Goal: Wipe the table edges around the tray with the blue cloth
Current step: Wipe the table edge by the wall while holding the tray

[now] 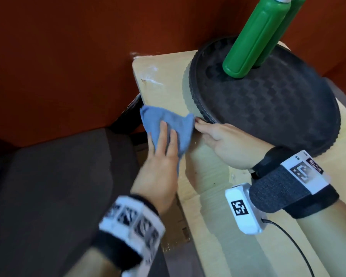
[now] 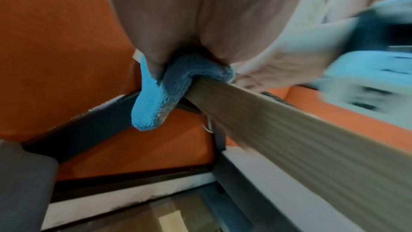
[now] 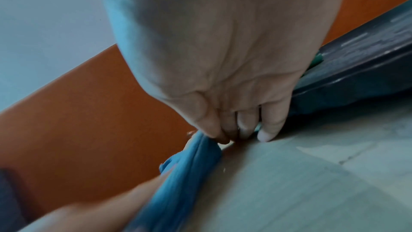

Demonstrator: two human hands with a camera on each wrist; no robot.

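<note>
Blue cloth on the tabletop's left edge

The left hand (image 1: 158,156) presses the blue cloth (image 1: 168,124) over the tabletop (image 1: 164,92) edge, thumb pinching underneath; the right hand (image 1: 226,144), fingers straight together, rests against the black tray (image 1: 288,108).

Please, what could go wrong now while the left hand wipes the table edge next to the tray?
1. Two tall green bottles stand on the black tray. The right hand touches its rim, so a push might tip them.
2. The blue cloth is draped over the table edge under the left hand; part hangs down, so it may slip off.
3. The tray covers much of the table, so spots beside it may be missed.
</note>
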